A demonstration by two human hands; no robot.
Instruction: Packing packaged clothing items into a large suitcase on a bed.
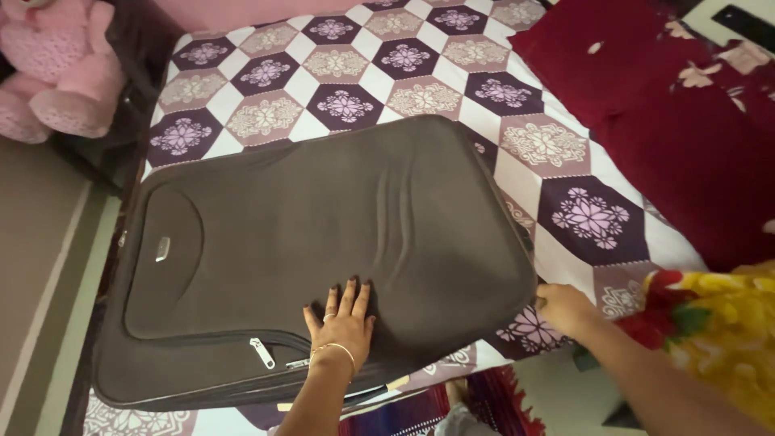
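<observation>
A large grey-brown soft suitcase [307,242] lies flat and closed on a bed. My left hand [342,320] presses flat on its lid near the front edge, fingers spread, a ring and a thin bangle on it. My right hand [563,308] touches the suitcase's right corner at its side edge; whether the fingers grip the edge is hidden. A zip pull [261,352] sits on the front pocket, left of my left hand.
The bedsheet [355,73] has purple, beige and white hexagons with flower prints. A dark red blanket [670,121] lies on the right. A pink plush toy [56,64] sits at the top left. Yellow flowered cloth [718,323] covers my right side.
</observation>
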